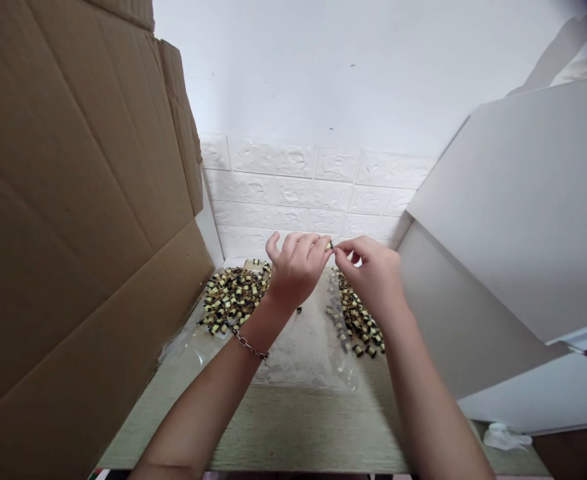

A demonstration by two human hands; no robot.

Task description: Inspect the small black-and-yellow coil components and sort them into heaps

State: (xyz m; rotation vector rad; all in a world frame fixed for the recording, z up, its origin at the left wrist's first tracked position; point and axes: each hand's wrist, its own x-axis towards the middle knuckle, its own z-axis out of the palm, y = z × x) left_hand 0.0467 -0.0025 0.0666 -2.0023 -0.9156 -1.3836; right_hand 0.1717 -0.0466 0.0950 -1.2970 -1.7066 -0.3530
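The left hand (298, 270) and right hand (371, 280) meet at the centre of the frame, raised above a wood-grain tabletop (303, 433). Their fingertips come together on a small yellow-and-black component (329, 246), which is mostly hidden and looks clamped between them, though the exact fingers on it are hard to make out at this size. Below the hands lie two heaps of similar components, each a tiny block with yellow bands and dark parts. The left heap (233, 298) spreads just beside the left hand, at lower centre-left, and the right heap (358, 319) lies under and just beyond the right hand, at lower centre-right. A single dark piece (299, 309) sits just by the left wrist, between the heaps. Both heaps rest on a clear plastic bag (303, 353) that lies flat and crinkled on the tabletop. A metal chain bracelet (249, 347) circles the left wrist. A large cardboard sheet (73, 220) stands tilted along the left of the frame, and a white panel (518, 200) leans in at the right. Behind the hands, a white brick-textured wall covering (313, 193) rises to a plain white wall (353, 73). A crumpled white item (506, 437) lies at the lower right, well apart from the hands.
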